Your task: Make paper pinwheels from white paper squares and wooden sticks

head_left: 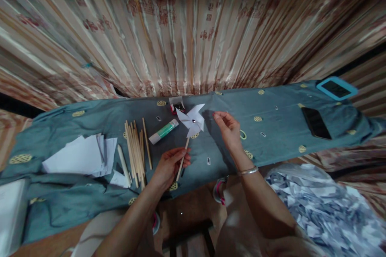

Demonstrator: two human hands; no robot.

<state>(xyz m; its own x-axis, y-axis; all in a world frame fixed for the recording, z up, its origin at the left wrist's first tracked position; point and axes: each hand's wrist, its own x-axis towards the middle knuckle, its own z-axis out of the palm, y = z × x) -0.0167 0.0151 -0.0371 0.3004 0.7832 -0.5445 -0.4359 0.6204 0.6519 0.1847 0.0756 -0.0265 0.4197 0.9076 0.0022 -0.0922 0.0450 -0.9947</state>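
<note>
A white paper pinwheel [197, 121] with a shiny pin at its centre stands on a thin wooden stick [180, 168]. My left hand [169, 164] is closed round that stick below the paper blades. To the right of the pinwheel, apart from it, my right hand [228, 126] is raised with thumb and forefinger pinched together. Whatever those fingertips may hold is too small to make out. Left of the pinwheel lies a green and white glue stick [164, 131]. Behind it sits a small open red box [177, 107] with dark contents. A pale green ring [243, 134] shows beside my right hand.
Several wooden sticks [135, 152] and a stack of white paper [78, 154] lie on the left of the cloth-covered table [280, 128]. At the right are a dark phone [316, 123] and a blue-framed device [337, 88]. A bag of paper scraps [325, 209] stands by the front edge.
</note>
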